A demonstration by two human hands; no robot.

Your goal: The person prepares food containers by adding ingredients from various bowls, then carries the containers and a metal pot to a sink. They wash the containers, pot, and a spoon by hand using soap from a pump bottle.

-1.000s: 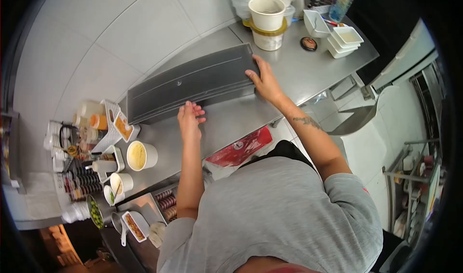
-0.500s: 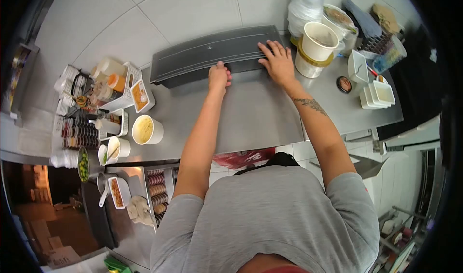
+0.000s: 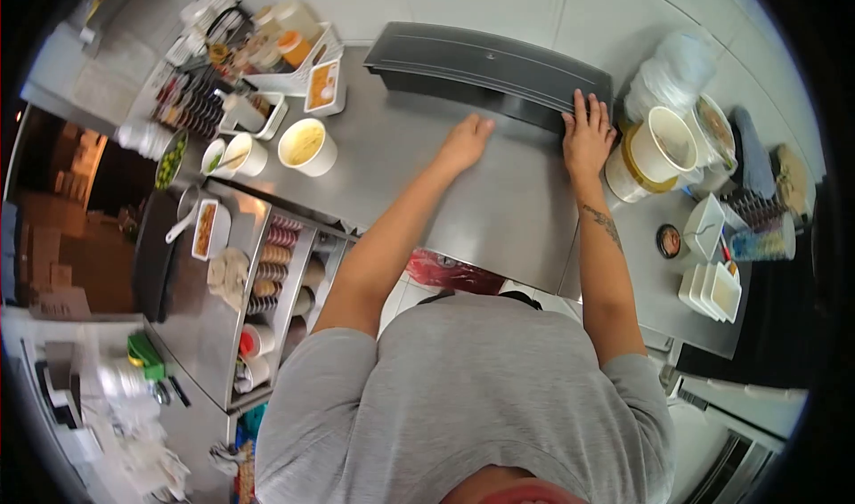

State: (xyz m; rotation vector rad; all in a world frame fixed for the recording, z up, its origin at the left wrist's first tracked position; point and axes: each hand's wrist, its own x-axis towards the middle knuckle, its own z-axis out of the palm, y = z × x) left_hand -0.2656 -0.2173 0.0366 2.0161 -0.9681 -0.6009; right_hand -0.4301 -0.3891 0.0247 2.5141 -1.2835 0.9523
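Pressing flat with spread fingers, my right hand (image 3: 587,136) rests on the near right end of the long dark tray (image 3: 488,68), which lies against the tiled wall at the back of the steel counter (image 3: 499,219). My left hand (image 3: 465,142), loosely open, lies on bare counter just before the tray, holding nothing. Stacked tubs (image 3: 653,152) crowd my right hand; a cup of yellow sauce (image 3: 307,146) stands well left.

Bright, even overhead light across the steel counter (image 3: 499,210), with soft sheen and only faint shadows under the forearms. Strong fisheye bending toward every edge, black vignette in the corners. Dim and murky at the far left beyond the counter's edge. Blown-out, smeared blur at the lower left. Sharp in the centre.
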